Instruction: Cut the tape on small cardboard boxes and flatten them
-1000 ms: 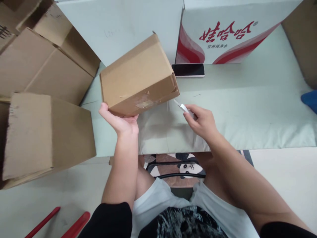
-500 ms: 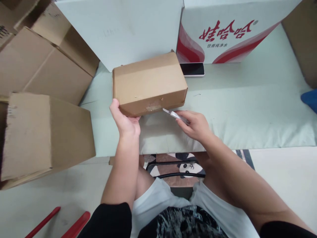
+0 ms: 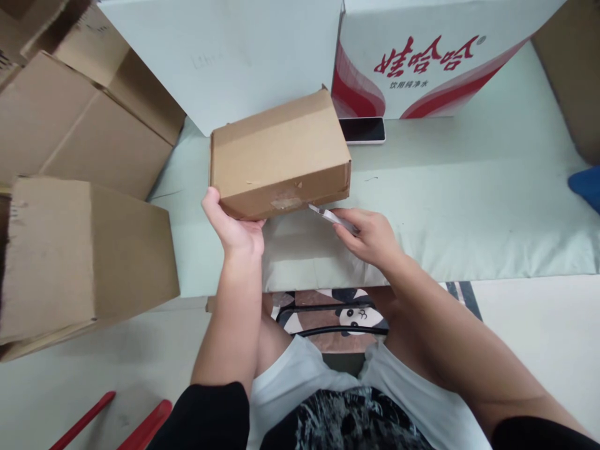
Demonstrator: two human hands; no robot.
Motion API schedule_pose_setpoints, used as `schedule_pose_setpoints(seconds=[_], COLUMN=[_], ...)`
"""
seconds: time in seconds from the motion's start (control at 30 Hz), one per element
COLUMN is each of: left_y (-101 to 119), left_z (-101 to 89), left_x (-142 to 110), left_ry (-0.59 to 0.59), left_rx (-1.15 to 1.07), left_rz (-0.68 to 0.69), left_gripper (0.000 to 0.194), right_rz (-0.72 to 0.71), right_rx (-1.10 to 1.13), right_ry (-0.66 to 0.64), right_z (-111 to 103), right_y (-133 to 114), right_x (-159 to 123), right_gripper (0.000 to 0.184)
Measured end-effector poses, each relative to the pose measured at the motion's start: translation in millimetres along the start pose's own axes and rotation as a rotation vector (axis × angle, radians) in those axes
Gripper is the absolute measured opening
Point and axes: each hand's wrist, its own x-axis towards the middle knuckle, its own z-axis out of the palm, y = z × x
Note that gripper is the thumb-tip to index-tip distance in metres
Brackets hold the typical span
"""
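Note:
A brown cardboard box [image 3: 281, 147] is held tilted over the table, its taped side facing me. My left hand [image 3: 237, 228] grips its lower left corner, thumb up the side and fingers underneath, partly hidden. Clear tape [image 3: 287, 204] sticks to the front side near the bottom edge. In my right hand [image 3: 368, 237] is a utility knife [image 3: 330, 216] with a pale handle, closed between thumb and fingers. Its blade tip meets the box's lower front edge, just right of the tape.
Behind the box stand a white carton [image 3: 225, 56] and a white-and-red carton [image 3: 412, 62], with a phone [image 3: 363, 130] lying before them. Cardboard boxes [image 3: 126, 250] crowd the left side. A blue object [image 3: 585, 189] sits at the right edge of the pale green tablecloth [image 3: 469, 206].
The box has tilted slightly and shifted a little left in my left hand. My right hand and the knife have hardly moved.

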Motion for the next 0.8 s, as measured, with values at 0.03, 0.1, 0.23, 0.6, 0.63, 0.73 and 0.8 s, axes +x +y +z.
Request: schedule_pose_setpoints(seconds=[0.03,0.1,0.23,0.6,0.63,0.73,0.8], left_y=[-0.1,-0.3,-0.4,-1.4,-1.9,-3.8,-5.5], left_z=[-0.1,0.0,0.4,-0.5,-0.1,1.3,1.3], left_x=[0.1,0.2,0.7,1.1,0.7,-0.3,-0.2], left_ry=[-0.002,-0.002,0.007,-0.003,0.002,0.018,0.018], left_rx=[0.002,0.003,-0.002,0.008,0.012,0.02,0.023], left_rz=[0.002,0.006,0.005,0.005,0.014,0.043,0.06], left_gripper=[0.054,0.055,0.055,0.054,0.054,0.053,0.051], right_rz=[0.0,0.0,0.001,0.038,0.049,0.071,0.09], right_rx=[-0.001,0.003,0.014,-0.017,-0.027,-0.054,-0.084], right_ry=[-0.001,-0.007,-0.019,0.032,0.042,0.056,0.069], right_z=[-0.1,-0.3,-1.1,1.3,1.7,2.5,2.8], right_y=[0.1,0.1,-0.6,-1.5,-1.9,-3.2,-3.8], right_x=[0.0,0.0,-0.3,0.0,-0.1,-0.4,-0.4], right_gripper=[0.04,0.039,0.04,0.038,0.038,0.037,0.036])
